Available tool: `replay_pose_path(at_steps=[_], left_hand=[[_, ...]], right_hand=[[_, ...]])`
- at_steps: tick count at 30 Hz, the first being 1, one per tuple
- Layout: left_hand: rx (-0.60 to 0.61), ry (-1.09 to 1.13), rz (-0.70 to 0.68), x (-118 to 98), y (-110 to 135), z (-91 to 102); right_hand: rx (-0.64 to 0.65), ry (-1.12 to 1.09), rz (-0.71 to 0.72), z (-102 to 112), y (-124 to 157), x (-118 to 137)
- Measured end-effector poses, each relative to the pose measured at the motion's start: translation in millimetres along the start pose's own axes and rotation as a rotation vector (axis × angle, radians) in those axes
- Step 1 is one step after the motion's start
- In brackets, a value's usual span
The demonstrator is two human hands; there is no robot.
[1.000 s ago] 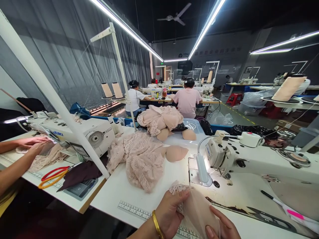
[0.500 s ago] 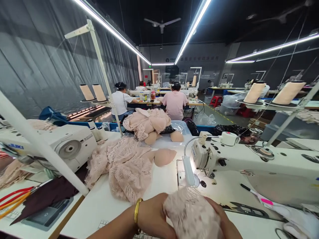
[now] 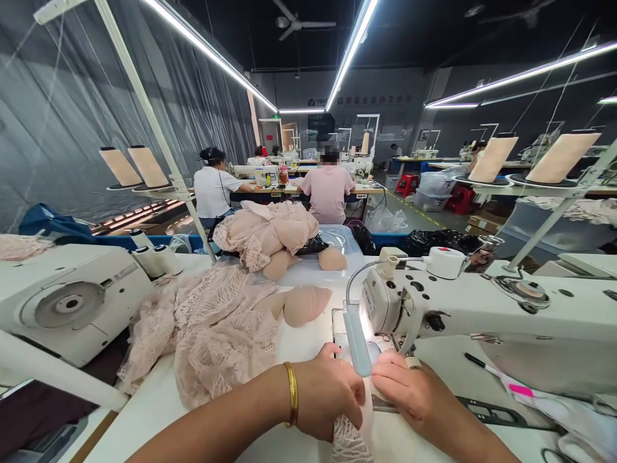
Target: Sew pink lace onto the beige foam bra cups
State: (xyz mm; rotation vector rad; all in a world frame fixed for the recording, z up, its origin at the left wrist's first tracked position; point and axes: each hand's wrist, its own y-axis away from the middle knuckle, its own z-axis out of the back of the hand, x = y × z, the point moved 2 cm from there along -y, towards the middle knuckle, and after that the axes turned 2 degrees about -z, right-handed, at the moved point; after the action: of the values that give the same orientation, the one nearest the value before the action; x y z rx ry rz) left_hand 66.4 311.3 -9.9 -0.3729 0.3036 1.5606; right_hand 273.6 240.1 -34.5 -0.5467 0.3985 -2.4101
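A beige lace bra piece (image 3: 351, 440) lies at the sewing machine's needle area, partly covered by my hands. My left hand (image 3: 330, 392), with a gold bangle at the wrist, is closed on it left of the needle. Close to the needle, my right hand (image 3: 407, 389) has its fingers pressed together at the piece's edge; the fingertips are partly hidden. The white sewing machine (image 3: 434, 302) stands at the right. Its small gooseneck lamp (image 3: 357, 341) hangs just above my fingers and hides part of the needle area.
A lace heap (image 3: 226, 328) and a moulded cup (image 3: 306, 305) lie left of the needle. More bra pieces (image 3: 270, 235) sit on a clear plastic box (image 3: 354, 247) behind. A marker pen (image 3: 501, 379) rests at the right. Another sewing machine (image 3: 72, 299) is at the left. Two people sit ahead.
Both hands have moved forward to the needle area with the lace bra piece, which was held up nearer to me before. The view has shifted a little to the right.
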Motion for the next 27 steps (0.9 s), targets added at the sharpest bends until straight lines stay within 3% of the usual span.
replay_pose_path(at_steps=[6,18,27], left_hand=[[0.030,0.039,0.045,-4,2,-2.5],[-0.153,0.121,-0.054,11,0,-2.0],[-0.034,0.066,-0.024,13,-1,-2.3]], right_hand=[[-0.006,-0.052,-0.106,-1,5,-8],[-0.024,0.062,-0.197,-4,10,-18],[0.004,0.214,-0.154,-6,14,-18]])
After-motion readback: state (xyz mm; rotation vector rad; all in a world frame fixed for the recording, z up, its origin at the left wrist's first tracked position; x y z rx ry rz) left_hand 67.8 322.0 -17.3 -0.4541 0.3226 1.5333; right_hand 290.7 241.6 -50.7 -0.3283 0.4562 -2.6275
